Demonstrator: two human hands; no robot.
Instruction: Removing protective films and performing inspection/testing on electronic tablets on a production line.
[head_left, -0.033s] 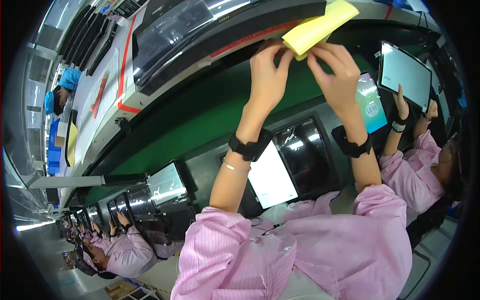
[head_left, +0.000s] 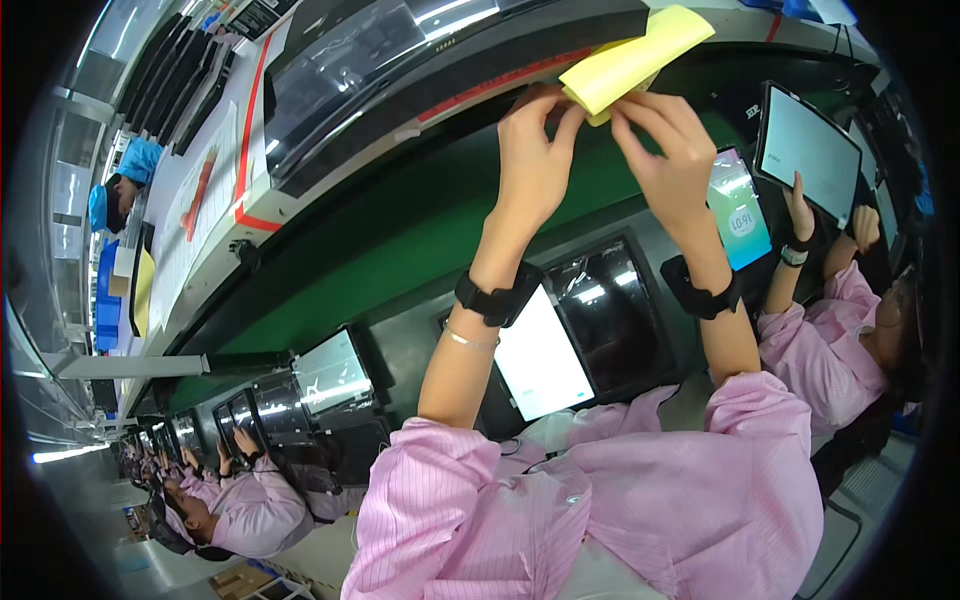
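Both my hands are raised at the far edge of the bench, at a folded yellow sheet (head_left: 640, 62). My left hand (head_left: 530, 160) pinches the sheet's lower left corner between thumb and fingertips. Beside it, my right hand (head_left: 668, 150) has thumb and fingers closed on the lower edge. The fingertips are partly hidden by the sheet. Black bands circle both my wrists. Below my forearms lie a tablet with a lit white screen (head_left: 541, 352) and a dark, glossy tablet (head_left: 612, 300). Another tablet with a teal and lilac screen (head_left: 740, 208) lies right of my right forearm.
A shelf with a dark glossy panel (head_left: 375, 95) runs along the far side. A green mat (head_left: 330, 275) covers the bench. At right, a co-worker holds up a lit tablet (head_left: 810, 155). Several co-workers in pink sit along the left, near a tablet (head_left: 332, 370).
My hands and the yellow sheet have shifted very slightly left, with the same grip. At right, the co-worker's tablet and hands have moved a little.
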